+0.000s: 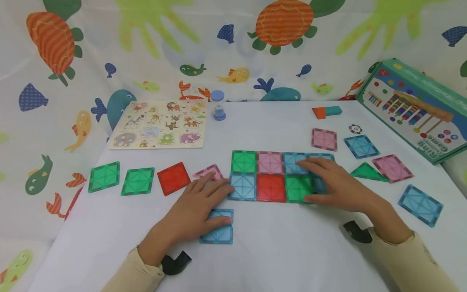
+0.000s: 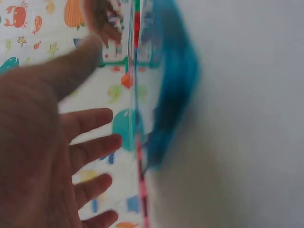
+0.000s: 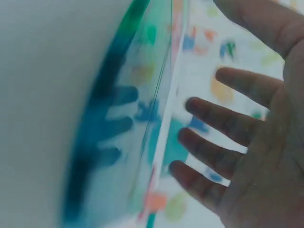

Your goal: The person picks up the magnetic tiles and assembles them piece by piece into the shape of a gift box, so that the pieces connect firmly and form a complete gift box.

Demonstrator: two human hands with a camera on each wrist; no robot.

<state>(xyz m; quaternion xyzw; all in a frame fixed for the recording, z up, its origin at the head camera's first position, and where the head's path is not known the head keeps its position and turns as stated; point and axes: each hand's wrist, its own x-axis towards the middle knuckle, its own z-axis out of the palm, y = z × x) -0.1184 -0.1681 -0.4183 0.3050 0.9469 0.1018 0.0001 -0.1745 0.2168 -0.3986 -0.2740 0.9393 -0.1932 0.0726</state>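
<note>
In the head view a block of see-through square tiles (image 1: 270, 187) in green, pink, blue and red lies flat in two rows, edge to edge. My right hand (image 1: 341, 184) hovers over or rests on its right end; contact is unclear. Its fingers are spread in the right wrist view, partly covering the end blue tiles. To the left, my left hand (image 1: 195, 207) lies spread over a separate blue square tile (image 1: 220, 235), its fingertips reaching the block's left edge. A pink triangular tile (image 1: 213, 170) sits just beyond those fingers. Neither hand grips anything.
Two green tiles (image 1: 138, 181) and a red tile (image 1: 173, 178) lie left. Pink, blue and green tiles (image 1: 421, 205) scatter right. Behind stand an animal puzzle board (image 1: 160, 129), a small sand timer (image 1: 219, 110), coloured blocks (image 1: 326, 111) and a game box (image 1: 412, 113).
</note>
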